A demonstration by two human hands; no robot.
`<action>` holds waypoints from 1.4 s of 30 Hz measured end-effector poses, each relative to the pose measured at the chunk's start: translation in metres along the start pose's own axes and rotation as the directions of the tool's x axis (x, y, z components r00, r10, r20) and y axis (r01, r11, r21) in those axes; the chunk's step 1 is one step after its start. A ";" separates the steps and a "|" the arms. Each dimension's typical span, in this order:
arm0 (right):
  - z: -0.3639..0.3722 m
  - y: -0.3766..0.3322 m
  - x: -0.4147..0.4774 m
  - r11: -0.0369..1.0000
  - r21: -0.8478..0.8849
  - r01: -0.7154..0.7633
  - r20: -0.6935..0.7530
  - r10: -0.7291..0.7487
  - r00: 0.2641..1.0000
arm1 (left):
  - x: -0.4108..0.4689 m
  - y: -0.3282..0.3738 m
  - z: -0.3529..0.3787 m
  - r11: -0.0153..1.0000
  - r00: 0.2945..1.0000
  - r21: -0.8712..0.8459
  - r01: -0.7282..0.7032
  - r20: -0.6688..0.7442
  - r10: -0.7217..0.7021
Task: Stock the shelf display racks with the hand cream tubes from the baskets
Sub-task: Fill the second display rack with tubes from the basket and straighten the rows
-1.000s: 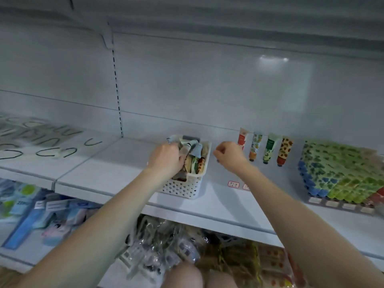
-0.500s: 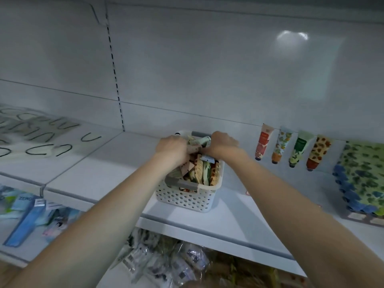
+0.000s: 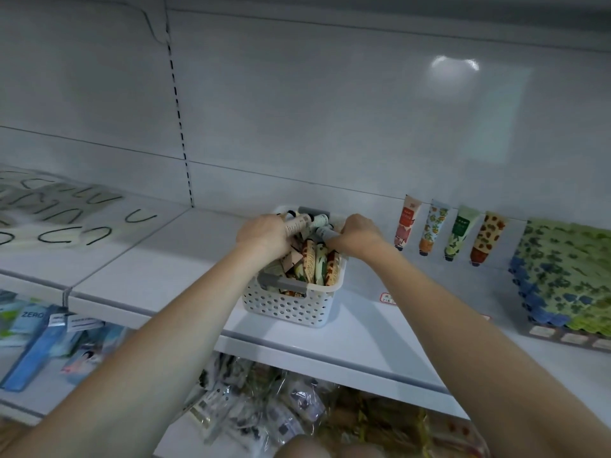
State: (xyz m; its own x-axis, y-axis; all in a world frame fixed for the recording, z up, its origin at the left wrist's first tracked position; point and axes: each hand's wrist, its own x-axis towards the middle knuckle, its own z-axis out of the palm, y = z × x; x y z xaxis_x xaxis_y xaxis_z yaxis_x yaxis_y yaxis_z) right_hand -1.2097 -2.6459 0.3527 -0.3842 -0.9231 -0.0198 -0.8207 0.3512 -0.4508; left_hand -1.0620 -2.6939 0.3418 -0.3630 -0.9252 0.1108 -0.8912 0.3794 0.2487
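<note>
Now | left hand (image 3: 264,236), right hand (image 3: 358,234) — fingers grasping tubes (image 3: 310,262) in basket (image 3: 287,307) | pack (image 3: 31,320) reads "ZERO"

Person's body, head view: two hands and two forearms.
The left hand (image 3: 264,236) and right hand (image 3: 358,234) were bare. The left forearm (image 3: 148,342) and right forearm (image 3: 463,325) were bare along their whole visible length, narrow at the wrist and broadening toward the camera. Two rounded bare forms (image 3: 317,447) showed lowest in view; which body part they were could not be told.

A shop — stocked display shelves (image 3: 330,332), price tags (image 3: 387,297).
</note>
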 end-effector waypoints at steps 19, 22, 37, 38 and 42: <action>-0.060 0.112 -0.129 0.552 0.807 -0.209 0.152 0.148 0.977 | -0.094 0.088 0.030 0.784 0.868 -0.377 -0.494 -0.157 0.471; -0.065 0.120 -0.137 0.472 0.858 -0.204 0.165 0.123 0.979 | -0.099 0.094 0.041 0.758 0.878 -0.459 -0.463 -0.119 0.463; -0.048 0.149 -0.113 0.622 0.775 0.112 -0.267 0.161 0.950 | -0.098 0.108 0.071 0.342 0.947 -0.936 0.077 0.176 0.270; -0.047 0.152 -0.108 0.654 0.745 0.131 -0.325 0.185 0.928 | -0.096 0.107 0.074 0.328 0.955 -0.941 0.079 0.166 0.246; -0.055 0.160 -0.084 0.848 0.504 0.162 -0.546 0.167 0.821 | -0.092 0.107 0.084 0.278 0.966 -0.956 0.099 0.159 0.202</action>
State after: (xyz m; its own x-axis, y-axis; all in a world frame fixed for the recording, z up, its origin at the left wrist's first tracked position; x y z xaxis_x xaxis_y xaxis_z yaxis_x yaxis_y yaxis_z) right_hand -1.3322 -2.5038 0.3309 -0.6832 -0.6139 0.3955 -0.5455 0.0689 -0.8353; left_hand -1.1471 -2.5690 0.2775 -0.5741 -0.8188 0.0046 -0.0233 0.0219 0.9995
